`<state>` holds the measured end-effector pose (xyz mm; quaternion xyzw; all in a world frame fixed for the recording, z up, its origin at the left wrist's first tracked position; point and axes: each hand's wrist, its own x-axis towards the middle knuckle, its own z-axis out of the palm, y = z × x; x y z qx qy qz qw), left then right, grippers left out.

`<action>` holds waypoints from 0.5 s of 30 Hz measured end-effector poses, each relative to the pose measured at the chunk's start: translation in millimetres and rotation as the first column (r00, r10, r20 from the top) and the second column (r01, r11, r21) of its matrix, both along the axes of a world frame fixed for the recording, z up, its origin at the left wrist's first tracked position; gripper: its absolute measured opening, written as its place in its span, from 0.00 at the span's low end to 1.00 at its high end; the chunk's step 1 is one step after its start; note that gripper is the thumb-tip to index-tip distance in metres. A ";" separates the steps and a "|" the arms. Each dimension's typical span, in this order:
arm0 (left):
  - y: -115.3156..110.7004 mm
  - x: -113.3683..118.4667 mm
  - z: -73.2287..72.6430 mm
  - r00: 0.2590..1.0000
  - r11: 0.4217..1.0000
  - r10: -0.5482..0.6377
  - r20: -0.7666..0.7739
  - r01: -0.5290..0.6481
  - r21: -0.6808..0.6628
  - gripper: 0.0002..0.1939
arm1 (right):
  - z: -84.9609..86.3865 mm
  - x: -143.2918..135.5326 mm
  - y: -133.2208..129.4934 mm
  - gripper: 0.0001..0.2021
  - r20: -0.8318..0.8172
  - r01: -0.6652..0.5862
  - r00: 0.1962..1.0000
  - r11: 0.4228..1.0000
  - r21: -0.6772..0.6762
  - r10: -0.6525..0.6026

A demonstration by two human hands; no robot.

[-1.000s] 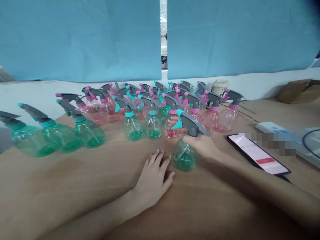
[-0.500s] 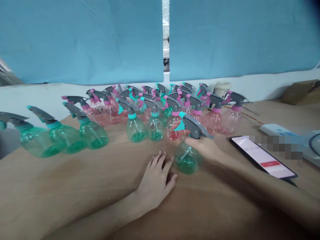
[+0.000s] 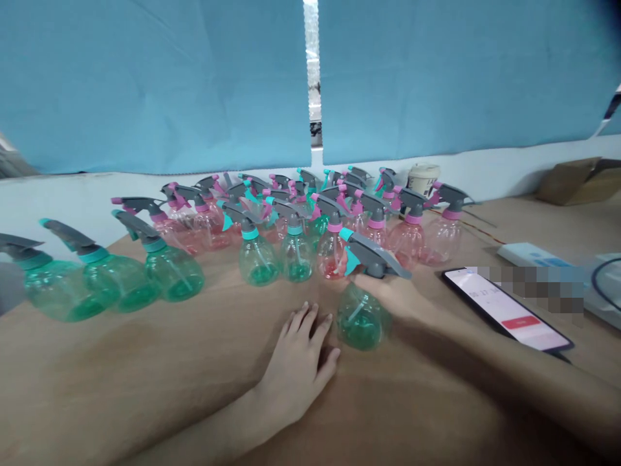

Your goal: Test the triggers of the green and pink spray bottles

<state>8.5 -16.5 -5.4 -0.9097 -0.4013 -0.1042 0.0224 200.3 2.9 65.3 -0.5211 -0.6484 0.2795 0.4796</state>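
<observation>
My right hand [image 3: 383,294] is wrapped around the neck of a green spray bottle [image 3: 361,323] with a grey head and turquoise nozzle. Its fingers are partly hidden behind the bottle, which appears to stand on the table. Palm down, my left hand [image 3: 298,362] lies on the wooden table [image 3: 160,369] just left of that bottle, fingers spread and holding nothing. Behind the held bottle are a pink spray bottle [image 3: 332,249] and two more green ones, a nearer one [image 3: 297,255] and another beside it [image 3: 259,259].
Several pink and green spray bottles crowd the back of the table. Three green ones, including one at the left [image 3: 174,272], stand in a slanted row. A phone [image 3: 507,310], a white box [image 3: 536,255], a paper cup [image 3: 422,181] and a cardboard box [image 3: 577,181] are on the right.
The camera view has shifted slightly, so most things sit a little lower and further left. My right hand keeps its hold on the green spray bottle; my left hand stays flat.
</observation>
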 end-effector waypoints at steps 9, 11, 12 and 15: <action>0.5 0.6 0.6 1.000 1.000 0.001 -0.011 -0.001 -0.007 0.22 | -3.0 3.3 -1.6 0.05 0.015 -0.008 1.000 0.993 -0.117 0.010; 0.3 0.8 0.5 1.000 1.000 0.000 -0.013 0.000 -0.004 0.22 | -4.1 2.9 -1.1 0.05 0.037 0.016 0.999 0.994 -0.109 -0.012; 0.3 1.0 0.5 1.000 1.000 -0.002 -0.015 0.002 -0.004 0.23 | -4.7 2.8 -0.8 0.05 0.052 0.024 0.998 0.994 -0.107 -0.019; 0.5 1.4 0.1 1.000 1.000 0.000 -0.021 -0.001 -0.004 0.23 | -5.1 2.7 -0.9 0.07 0.099 0.050 0.994 0.992 -0.118 -0.038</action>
